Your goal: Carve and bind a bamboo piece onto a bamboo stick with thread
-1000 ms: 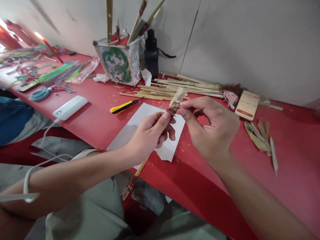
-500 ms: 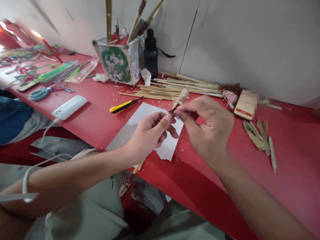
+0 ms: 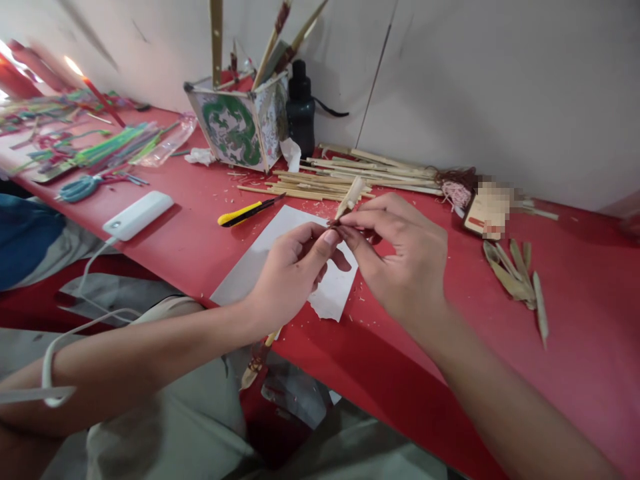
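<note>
Over the white paper (image 3: 255,250), my left hand (image 3: 297,263) pinches a small pale wooden piece (image 3: 351,195) with dark reddish-brown binding at its lower part. The pale end points up, away from me. My right hand (image 3: 400,247) meets it from the right, thumb and forefinger closed on the brown binding beside my left thumb. The fingertips of both hands nearly touch and cover much of the binding. Behind them lie thin wooden sticks (image 3: 300,185) in a loose pile. A yellow and black cutter (image 3: 247,211) rests left of the paper.
On the red table (image 3: 395,333) stand a dragon-patterned box (image 3: 233,130) of tools, a black bottle (image 3: 300,113) and a lit red candle (image 3: 103,100). A white device (image 3: 139,215) trails a cable. Dry husks (image 3: 515,273) and a phone (image 3: 487,210) lie right.
My right hand has moved a little left, closer to my left hand. The wooden piece has shifted slightly left with them.
</note>
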A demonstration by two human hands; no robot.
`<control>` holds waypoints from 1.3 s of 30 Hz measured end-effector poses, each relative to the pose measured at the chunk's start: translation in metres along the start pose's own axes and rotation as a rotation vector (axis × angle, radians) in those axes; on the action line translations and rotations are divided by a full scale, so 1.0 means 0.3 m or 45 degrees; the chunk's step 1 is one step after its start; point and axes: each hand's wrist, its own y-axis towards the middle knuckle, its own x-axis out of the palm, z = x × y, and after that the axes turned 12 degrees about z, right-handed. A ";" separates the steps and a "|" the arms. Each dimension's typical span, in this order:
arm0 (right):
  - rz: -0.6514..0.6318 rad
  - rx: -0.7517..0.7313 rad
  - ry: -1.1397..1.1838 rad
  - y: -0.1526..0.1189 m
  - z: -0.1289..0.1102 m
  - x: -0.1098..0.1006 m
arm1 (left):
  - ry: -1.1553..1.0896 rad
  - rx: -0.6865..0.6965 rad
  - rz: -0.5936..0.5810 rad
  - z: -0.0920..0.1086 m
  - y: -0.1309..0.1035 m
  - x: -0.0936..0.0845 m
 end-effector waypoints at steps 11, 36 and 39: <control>0.047 -0.054 -0.149 -0.029 -0.008 0.012 | 0.007 -0.010 -0.021 -0.009 -0.005 0.006; -0.034 0.519 0.309 -0.067 0.029 0.082 | -0.172 -0.388 -0.053 0.022 0.003 0.005; -0.125 0.494 0.278 -0.054 0.037 0.074 | -0.199 -0.419 -0.080 0.030 0.006 0.001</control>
